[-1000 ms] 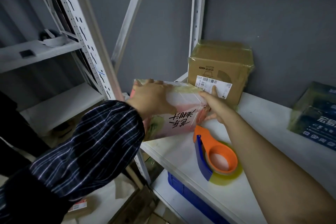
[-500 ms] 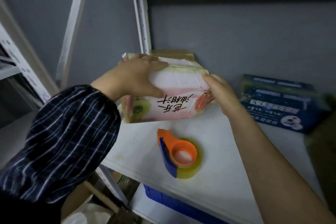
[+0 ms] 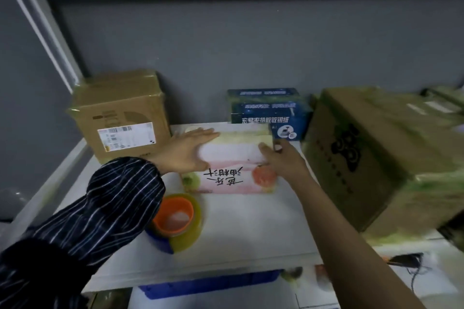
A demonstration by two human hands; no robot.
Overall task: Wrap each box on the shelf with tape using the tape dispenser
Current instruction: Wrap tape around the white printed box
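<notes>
Fingers (image 3: 207, 133) of left hand (image 3: 188, 152) flat on pink box (image 3: 233, 156), right hand (image 3: 281, 161) gripping it, blue box (image 3: 266, 113) behind.

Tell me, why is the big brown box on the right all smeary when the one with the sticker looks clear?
Head view: the large brown box at the right edge is motion-blurred, probably from camera motion; the small labelled box is sharper; the pink box is slightly soft; light is dim; the wide lens makes the shelf upright lean.
</notes>
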